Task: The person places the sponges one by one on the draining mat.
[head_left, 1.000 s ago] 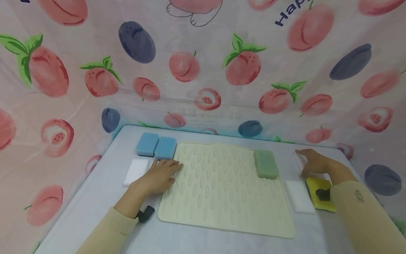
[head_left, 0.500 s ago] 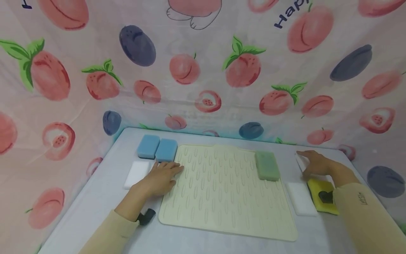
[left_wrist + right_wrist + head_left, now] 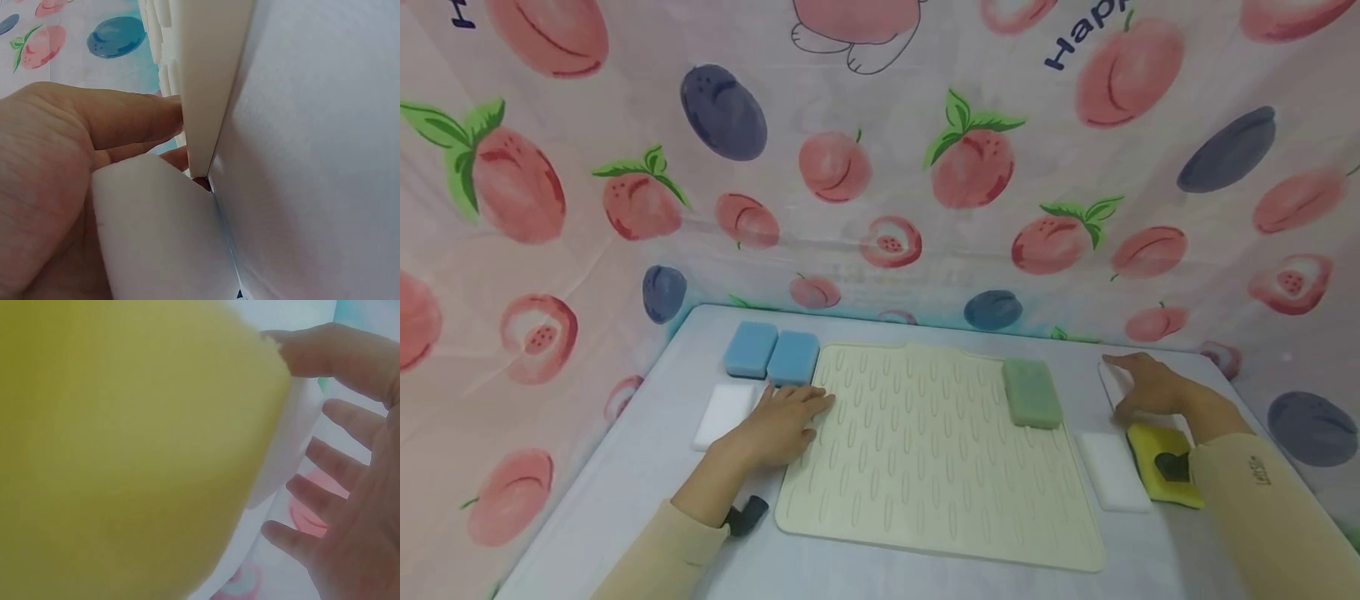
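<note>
My left hand [image 3: 781,425] lies at the left edge of a cream ridged mat [image 3: 925,450], fingertips at its rim, fingers loosely extended. Just left of that hand is a white sponge [image 3: 724,415], partly covered by it; the left wrist view has a white sponge [image 3: 162,231] close by the palm. At the back right, my right hand [image 3: 1153,387] spreads over another white sponge [image 3: 1116,383], mostly hidden beneath it. In the right wrist view its fingers [image 3: 340,462] are parted beside that sponge, behind a large yellow sponge [image 3: 137,450].
Two blue sponges [image 3: 772,354] sit at the back left. A green sponge [image 3: 1032,393] lies on the mat's right side. Right of the mat are a white sponge [image 3: 1112,471] and the yellow sponge [image 3: 1157,442]. Fruit-printed cloth [image 3: 850,275] walls the table's back and left.
The head view has shifted slightly, so the table sits a little lower in it. Both hands and all the sponges keep their places.
</note>
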`<state>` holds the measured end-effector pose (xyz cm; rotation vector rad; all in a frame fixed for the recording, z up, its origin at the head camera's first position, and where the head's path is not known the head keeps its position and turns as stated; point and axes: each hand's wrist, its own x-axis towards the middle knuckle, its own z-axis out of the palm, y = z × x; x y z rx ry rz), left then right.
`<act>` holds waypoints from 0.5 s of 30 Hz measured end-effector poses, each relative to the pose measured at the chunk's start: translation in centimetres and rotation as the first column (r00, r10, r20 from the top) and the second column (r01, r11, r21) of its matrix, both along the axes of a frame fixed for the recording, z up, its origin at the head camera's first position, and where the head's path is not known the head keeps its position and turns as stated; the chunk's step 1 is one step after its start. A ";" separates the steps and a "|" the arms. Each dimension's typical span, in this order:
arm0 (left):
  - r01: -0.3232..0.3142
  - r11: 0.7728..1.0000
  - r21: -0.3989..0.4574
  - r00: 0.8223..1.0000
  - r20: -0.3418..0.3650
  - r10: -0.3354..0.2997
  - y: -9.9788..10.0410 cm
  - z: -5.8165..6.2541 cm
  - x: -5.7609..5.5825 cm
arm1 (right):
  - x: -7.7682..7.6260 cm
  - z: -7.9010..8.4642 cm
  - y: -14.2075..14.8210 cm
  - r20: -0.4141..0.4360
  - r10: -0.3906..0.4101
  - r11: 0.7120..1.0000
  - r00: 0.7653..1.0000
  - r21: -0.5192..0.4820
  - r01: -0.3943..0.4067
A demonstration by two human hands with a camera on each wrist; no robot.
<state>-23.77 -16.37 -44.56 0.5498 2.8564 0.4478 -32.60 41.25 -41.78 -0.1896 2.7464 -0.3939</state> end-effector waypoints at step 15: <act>-0.004 1.000 0.001 1.000 0.006 0.004 0.1 0.3 0.1 | 0.2 0.7 -0.4 0.003 -0.001 1.000 1.000 0.031 0.001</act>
